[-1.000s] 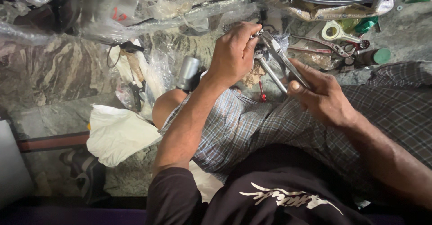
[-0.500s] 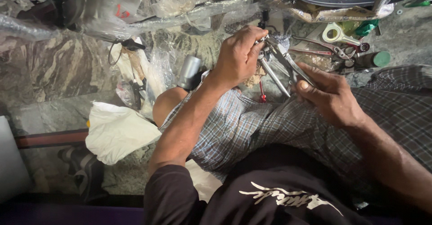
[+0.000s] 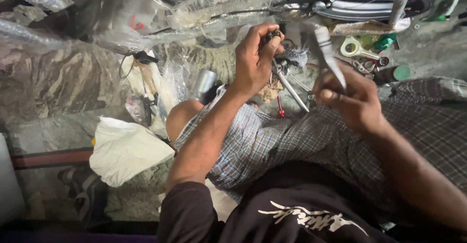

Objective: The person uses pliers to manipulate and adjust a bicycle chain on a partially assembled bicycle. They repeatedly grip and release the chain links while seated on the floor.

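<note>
Seen from the head camera: left hand (image 3: pixel 255 60) raised, fingertips pinched together on a small dark metal fitting (image 3: pixel 274 34) at the top of a thin silver metal rod (image 3: pixel 291 88) slanting down toward the lap. Right hand (image 3: pixel 354 98) just beside, fingers closed around a pale blurred tool handle (image 3: pixel 328 53) pointing up. Beyond both hands, rough grey stone floor (image 3: pixel 58 85) littered with crumpled clear plastic sheeting (image 3: pixel 146 24), a chrome ring spanner (image 3: pixel 354 47) and a round green cap (image 3: pixel 402 72). Left of the left forearm, a white crumpled cloth (image 3: pixel 124 148). Under the hands, checked fabric (image 3: pixel 272 141) over bent knees.
</note>
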